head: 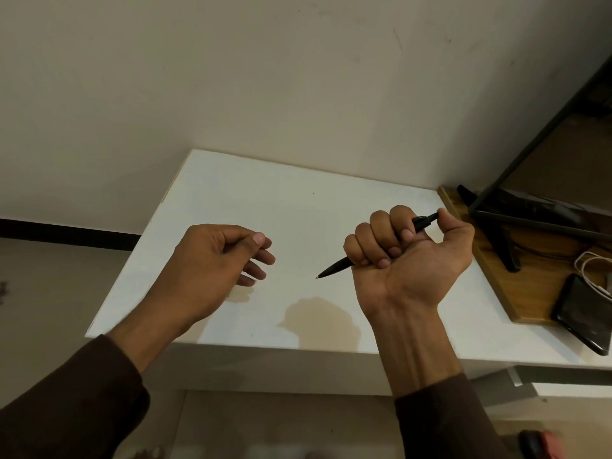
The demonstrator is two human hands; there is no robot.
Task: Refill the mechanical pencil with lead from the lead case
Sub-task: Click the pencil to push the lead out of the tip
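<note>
My right hand (pixel 407 250) grips a black mechanical pencil (pixel 334 269) in a fist above the white table (pixel 298 200). The pencil's tip points down and left, and its top end sticks out by my thumb. My left hand (pixel 218 260) hovers over the table's left part with thumb and forefinger pressed together. Whether anything thin sits between them is too small to tell. No lead case shows in the view.
A wooden board (pixel 530 293) lies at the table's right with a black stand (pixel 496 226), a dark phone (pixel 586 319) and a white cable (pixel 592 263) on it. A wall rises behind the table.
</note>
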